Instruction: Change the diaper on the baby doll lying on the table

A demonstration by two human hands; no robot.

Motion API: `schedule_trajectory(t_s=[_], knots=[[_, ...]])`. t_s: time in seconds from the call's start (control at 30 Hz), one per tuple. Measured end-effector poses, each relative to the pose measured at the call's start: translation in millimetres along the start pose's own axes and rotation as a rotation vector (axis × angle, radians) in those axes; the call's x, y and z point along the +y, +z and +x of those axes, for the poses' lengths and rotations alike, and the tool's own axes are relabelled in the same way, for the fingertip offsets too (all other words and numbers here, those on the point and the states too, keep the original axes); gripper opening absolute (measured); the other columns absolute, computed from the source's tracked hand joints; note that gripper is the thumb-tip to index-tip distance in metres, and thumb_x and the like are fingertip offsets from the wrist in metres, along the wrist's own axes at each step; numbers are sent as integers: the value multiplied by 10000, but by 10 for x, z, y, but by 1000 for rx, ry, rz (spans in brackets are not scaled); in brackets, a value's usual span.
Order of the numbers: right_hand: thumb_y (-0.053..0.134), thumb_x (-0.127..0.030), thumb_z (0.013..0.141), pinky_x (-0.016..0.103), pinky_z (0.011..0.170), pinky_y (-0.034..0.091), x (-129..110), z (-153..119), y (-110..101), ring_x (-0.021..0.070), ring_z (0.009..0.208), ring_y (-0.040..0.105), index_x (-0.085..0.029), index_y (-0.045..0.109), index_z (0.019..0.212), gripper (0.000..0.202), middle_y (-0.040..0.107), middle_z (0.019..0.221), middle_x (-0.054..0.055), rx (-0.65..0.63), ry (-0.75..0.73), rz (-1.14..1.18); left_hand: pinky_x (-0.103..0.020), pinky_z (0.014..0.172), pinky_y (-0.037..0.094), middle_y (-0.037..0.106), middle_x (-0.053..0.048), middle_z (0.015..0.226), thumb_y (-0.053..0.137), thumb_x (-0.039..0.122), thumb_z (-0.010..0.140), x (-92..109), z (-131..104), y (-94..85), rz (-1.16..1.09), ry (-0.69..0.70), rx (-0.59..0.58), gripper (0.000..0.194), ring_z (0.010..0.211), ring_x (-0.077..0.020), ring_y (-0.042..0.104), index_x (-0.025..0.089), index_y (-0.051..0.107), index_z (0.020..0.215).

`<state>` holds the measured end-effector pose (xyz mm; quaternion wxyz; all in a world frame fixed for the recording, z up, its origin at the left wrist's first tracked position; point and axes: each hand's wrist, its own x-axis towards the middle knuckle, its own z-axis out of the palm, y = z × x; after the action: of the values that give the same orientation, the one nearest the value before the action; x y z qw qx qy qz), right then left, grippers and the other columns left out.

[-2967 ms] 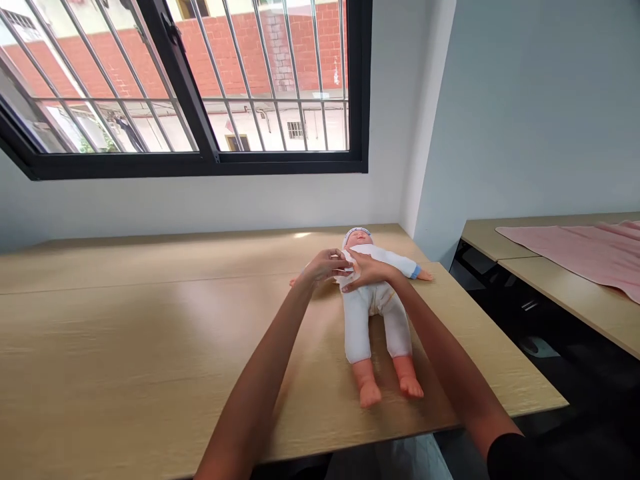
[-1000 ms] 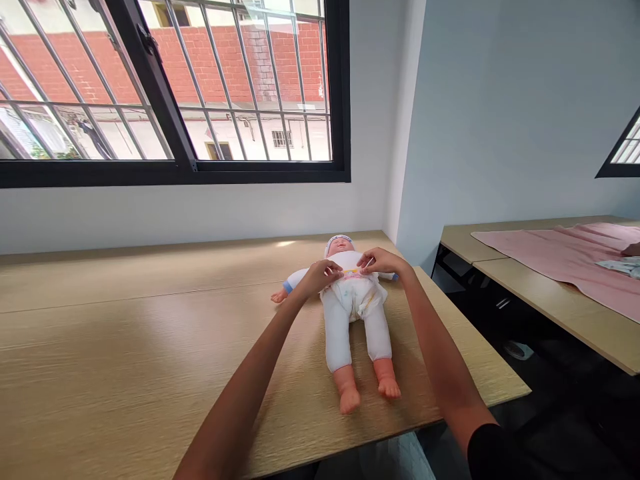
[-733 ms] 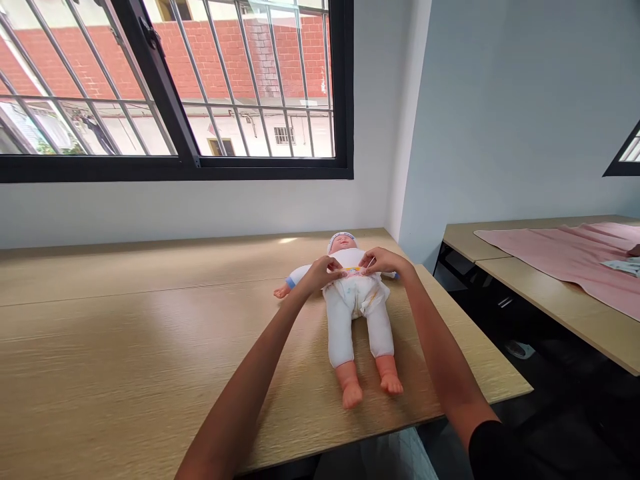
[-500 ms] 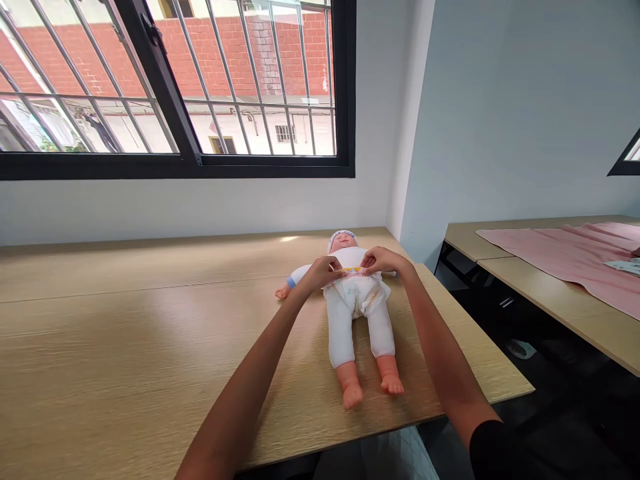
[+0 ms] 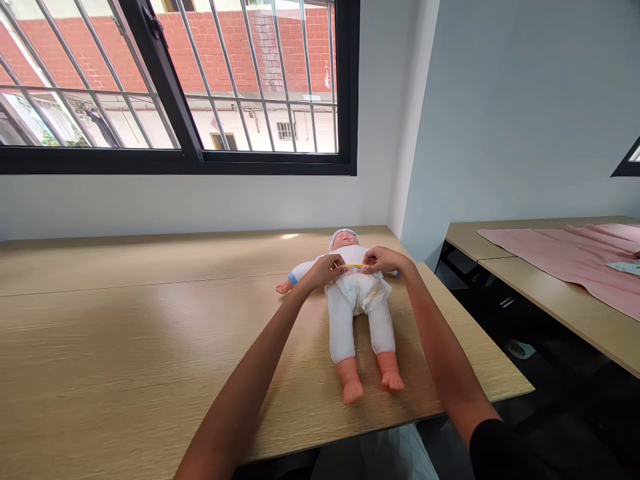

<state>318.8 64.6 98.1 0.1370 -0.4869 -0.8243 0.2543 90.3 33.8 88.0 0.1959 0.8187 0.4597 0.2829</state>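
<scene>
A baby doll (image 5: 341, 337) in white clothes and a headband lies on its back, its feet toward me. Around its hips sits a white diaper (image 5: 359, 291) with a yellow and coloured strip along the front waist edge. At the left end of that strip my left hand (image 5: 327, 269) is closed in a pinch on the diaper. My right hand (image 5: 383, 261) pinches the right end of the same waist edge. Both sets of fingertips rest at the doll's belly, and the diaper's side parts are partly hidden by my hands.
The doll lies on a wooden table (image 5: 150, 373) near its right corner. Across a gap to the right stands another table (image 5: 540, 300) with a pink cloth (image 5: 565, 257) on it. A barred window (image 5: 250, 163) is in the wall behind.
Both hands keep their pinch on the diaper's waist edge with hardly any movement. The whole view has shifted slightly.
</scene>
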Motion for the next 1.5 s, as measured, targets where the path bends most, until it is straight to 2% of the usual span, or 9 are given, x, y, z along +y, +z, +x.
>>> schedule_trajectory(t_s=[0.2, 0.33, 0.47, 0.57, 0.77, 0.9, 1.1, 1.27, 1.5], knots=[[782, -463, 693, 224, 615, 419, 26, 8, -2, 156, 743, 589, -187, 661, 898, 365, 675, 860, 25, -46, -8, -3, -261, 604, 364, 527, 21, 685, 563, 303, 766, 25, -3, -7, -42, -28, -26, 139, 641, -135, 462, 196, 507, 696], [723, -558, 725, 230, 561, 363, 48, 18, 11, 132, 655, 519, -169, 631, 806, 408, 601, 734, 3, -102, -15, 5, -256, 569, 332, 477, 35, 649, 572, 344, 756, -13, 2, -11, -125, -69, -63, 177, 611, -124, 419, 195, 499, 694], [700, -563, 737, 228, 584, 373, 88, 17, -2, 137, 698, 519, -161, 629, 820, 416, 606, 775, 9, -74, -72, 42, -262, 582, 351, 515, 18, 697, 603, 413, 744, -48, 1, -29, -237, -50, -107, 232, 637, -130, 443, 191, 534, 739], [713, -536, 740, 230, 617, 400, 119, 15, 4, 147, 726, 544, -167, 650, 892, 403, 633, 803, 15, -38, -92, 95, -270, 631, 395, 562, -4, 776, 652, 431, 699, -62, 4, -16, -313, -42, -74, 269, 704, -143, 500, 190, 542, 746], [693, -550, 760, 232, 634, 416, 170, -15, 43, 144, 733, 560, -179, 683, 975, 429, 658, 840, 20, -90, -53, 205, -270, 681, 423, 580, -6, 782, 693, 498, 648, -88, 1, 37, -413, -122, -37, 354, 747, -147, 521, 182, 574, 753], [672, -641, 739, 243, 619, 400, 278, -65, -16, 144, 710, 546, -171, 693, 908, 500, 650, 802, 16, -67, -38, 194, -253, 588, 382, 583, -1, 720, 708, 524, 647, -88, -51, -84, -356, -204, 5, 380, 647, -128, 482, 170, 619, 751], [708, -696, 647, 266, 690, 423, 402, -121, -76, 174, 779, 567, -169, 721, 879, 576, 675, 849, 36, -118, 28, 215, -256, 496, 277, 507, 16, 569, 729, 560, 634, -53, -144, -260, -271, -237, -130, 404, 532, -107, 390, 166, 638, 636], [701, -693, 657, 255, 668, 395, 389, -128, 3, 149, 752, 523, -169, 661, 853, 561, 628, 831, 12, -131, -8, 305, -245, 496, 251, 454, 31, 562, 729, 621, 614, -132, -100, -159, -362, -196, -149, 471, 525, -89, 353, 169, 598, 624], [726, -642, 684, 235, 614, 359, 353, -167, 86, 113, 717, 486, -150, 610, 858, 535, 601, 861, 12, -176, -45, 515, -232, 534, 307, 503, 23, 643, 717, 670, 607, -292, -51, -54, -474, -191, -181, 528, 580, -93, 394, 163, 628, 723]])
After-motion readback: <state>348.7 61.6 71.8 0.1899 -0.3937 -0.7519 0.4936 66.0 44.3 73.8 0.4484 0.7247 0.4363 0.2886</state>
